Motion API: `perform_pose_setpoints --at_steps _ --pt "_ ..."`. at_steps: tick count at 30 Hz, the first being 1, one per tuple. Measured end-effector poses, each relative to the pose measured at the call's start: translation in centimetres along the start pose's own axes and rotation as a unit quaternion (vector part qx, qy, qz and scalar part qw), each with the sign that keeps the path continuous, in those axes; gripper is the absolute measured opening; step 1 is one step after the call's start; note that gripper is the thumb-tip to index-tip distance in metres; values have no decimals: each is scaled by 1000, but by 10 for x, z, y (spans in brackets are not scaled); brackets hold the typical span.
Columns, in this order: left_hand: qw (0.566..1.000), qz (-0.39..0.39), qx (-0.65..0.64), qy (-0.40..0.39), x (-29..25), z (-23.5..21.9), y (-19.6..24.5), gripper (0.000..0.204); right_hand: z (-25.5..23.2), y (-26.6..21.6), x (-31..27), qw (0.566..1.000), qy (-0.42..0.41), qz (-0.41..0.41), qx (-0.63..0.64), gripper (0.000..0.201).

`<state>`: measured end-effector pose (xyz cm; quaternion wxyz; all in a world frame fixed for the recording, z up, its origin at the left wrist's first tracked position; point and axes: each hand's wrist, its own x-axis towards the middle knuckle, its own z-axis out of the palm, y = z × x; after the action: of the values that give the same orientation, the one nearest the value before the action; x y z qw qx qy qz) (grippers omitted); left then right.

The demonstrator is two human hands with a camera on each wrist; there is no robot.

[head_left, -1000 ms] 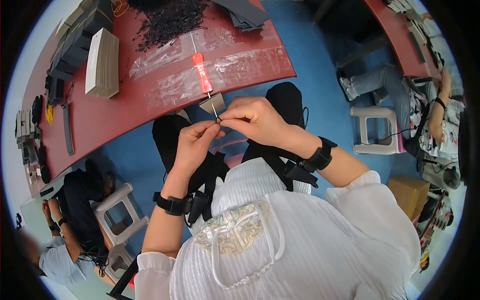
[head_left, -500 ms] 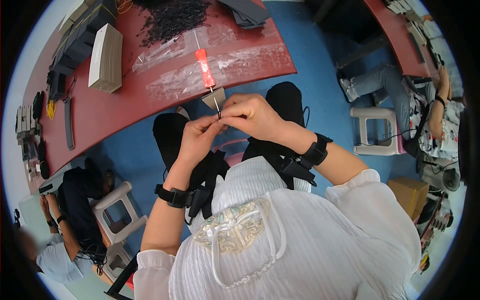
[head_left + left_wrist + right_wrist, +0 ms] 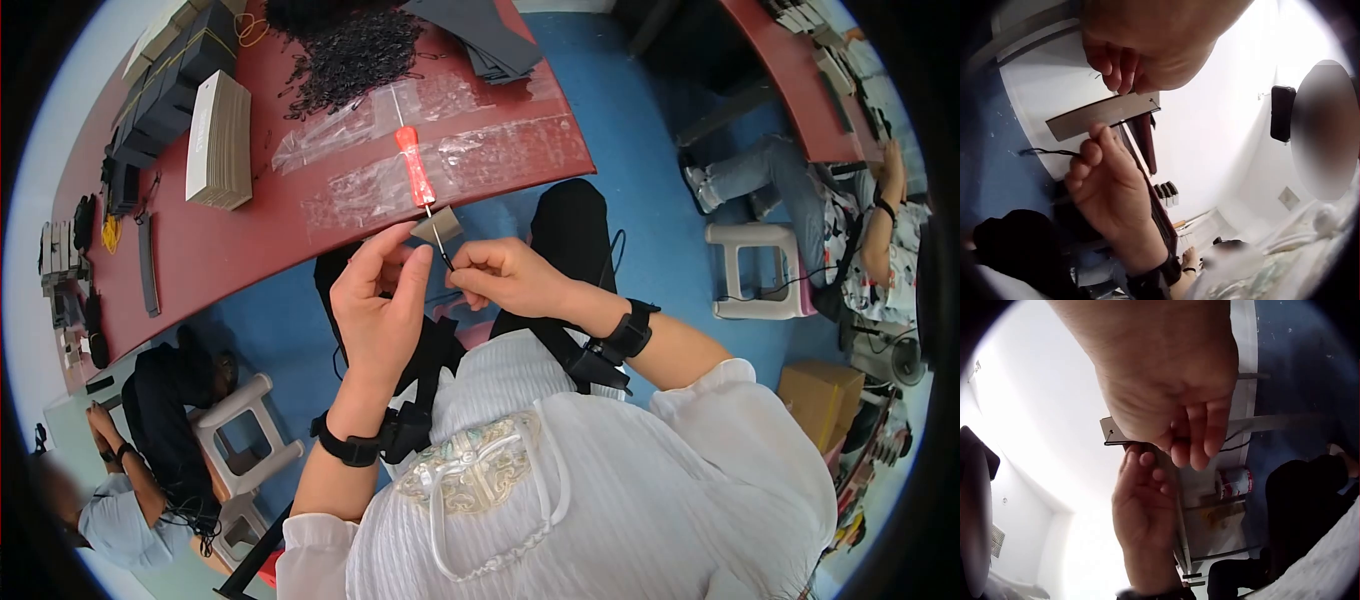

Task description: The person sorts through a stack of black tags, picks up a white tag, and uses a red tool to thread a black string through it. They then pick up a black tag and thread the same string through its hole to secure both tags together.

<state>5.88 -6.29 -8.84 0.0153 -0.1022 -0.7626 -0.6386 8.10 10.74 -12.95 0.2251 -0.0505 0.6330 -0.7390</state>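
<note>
A tool with a red handle [image 3: 416, 168] lies over the table's front edge, its thin metal shaft pointing toward me. On that shaft hangs a grey card [image 3: 438, 226], also seen as a grey strip [image 3: 1085, 120] in the left wrist view. My right hand [image 3: 510, 277] pinches a black cord [image 3: 447, 262] at the shaft's end; its loose tail [image 3: 1050, 151] sticks out past the fingers. My left hand [image 3: 378, 305] holds nothing, thumb apart from loosely bent fingers, with the fingertips close to the card's left edge.
A heap of black cord loops [image 3: 355, 60] and dark grey cards [image 3: 485, 40] lie on the red table [image 3: 220, 255]. A stack of pale cards [image 3: 218, 140] stands farther left, beside dark bundles [image 3: 165, 100]. Other people sit at both sides, near white stools [image 3: 245, 435].
Both hands pinched the cord together at the shaft's end before. My left hand has let go and moved left with its fingers apart, while the right keeps its pinch.
</note>
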Motion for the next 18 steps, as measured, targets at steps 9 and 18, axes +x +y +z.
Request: perform_pose_setpoints --at_steps 9,18 --pt "952 230 199 -26 -4 -2 6 18 7 -3 -24 1000 25 4 -1 19" --pt "960 178 144 -159 -33 -9 -3 26 15 -4 -48 999 54 3 0 19"
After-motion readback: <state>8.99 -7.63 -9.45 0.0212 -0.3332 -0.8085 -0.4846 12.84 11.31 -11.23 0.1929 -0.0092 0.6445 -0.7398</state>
